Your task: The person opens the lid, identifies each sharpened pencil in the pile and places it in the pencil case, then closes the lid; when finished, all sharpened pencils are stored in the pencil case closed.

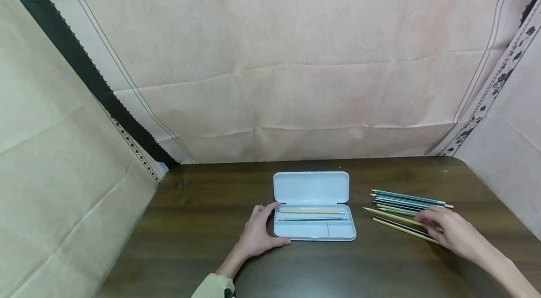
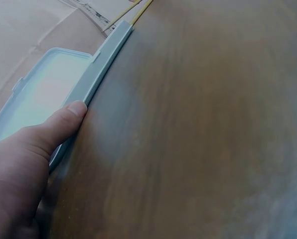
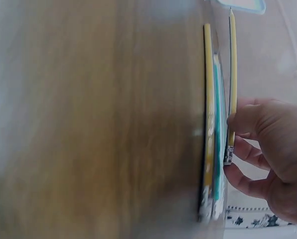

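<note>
A light blue pencil case [image 1: 302,230] lies open on the table, its lid [image 1: 311,187] folded back. Inside are a yellow pencil [image 1: 313,212] and a blue pencil [image 1: 313,219], side by side. My left hand [image 1: 258,234] holds the case at its left end, thumb along the front edge and fingers at the rear corner. Over at the right, my right hand [image 1: 454,232] pinches a yellow pencil [image 3: 233,64] near its ferrule end, the sharpened tip pointing left toward the case. Beneath and beside it lie several loose pencils [image 1: 405,196], green, dark blue and yellow.
The dark wooden table [image 1: 203,241] is bordered by pale cloth hangings [image 1: 296,77] at the back and both sides. A small divided compartment [image 1: 338,229] sits at the case's front right.
</note>
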A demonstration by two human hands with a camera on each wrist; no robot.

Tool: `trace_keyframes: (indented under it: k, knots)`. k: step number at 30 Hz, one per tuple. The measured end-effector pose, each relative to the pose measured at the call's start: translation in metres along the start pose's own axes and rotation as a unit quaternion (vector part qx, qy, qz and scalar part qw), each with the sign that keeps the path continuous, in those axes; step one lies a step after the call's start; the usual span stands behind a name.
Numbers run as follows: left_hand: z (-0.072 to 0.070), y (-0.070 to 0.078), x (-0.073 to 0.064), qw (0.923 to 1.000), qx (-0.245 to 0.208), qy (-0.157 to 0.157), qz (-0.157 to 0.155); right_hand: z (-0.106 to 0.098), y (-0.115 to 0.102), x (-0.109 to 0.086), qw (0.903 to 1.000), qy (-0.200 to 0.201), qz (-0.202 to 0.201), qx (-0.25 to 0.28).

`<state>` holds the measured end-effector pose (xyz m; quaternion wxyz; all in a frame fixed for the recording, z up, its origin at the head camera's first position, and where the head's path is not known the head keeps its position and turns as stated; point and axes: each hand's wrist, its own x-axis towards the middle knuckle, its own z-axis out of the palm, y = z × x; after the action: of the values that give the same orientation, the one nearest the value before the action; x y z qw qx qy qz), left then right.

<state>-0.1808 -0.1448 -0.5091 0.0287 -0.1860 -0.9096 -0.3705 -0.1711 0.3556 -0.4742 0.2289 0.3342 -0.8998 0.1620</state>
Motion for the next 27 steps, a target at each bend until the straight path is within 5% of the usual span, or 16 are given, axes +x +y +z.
trace_keyframes:
  k: [12, 27]
  knots:
    - [-0.001, 0.000, -0.001, 1.0000, -0.003, -0.001, -0.003, 0.009, -0.023, 0.032, 0.9988, 0.011, -0.047, 0.008]
    - [0.001, -0.001, 0.000, 0.9998, 0.012, 0.006, 0.013, 0.020, -0.052, 0.061, 0.9989, -0.034, -0.028, 0.018]
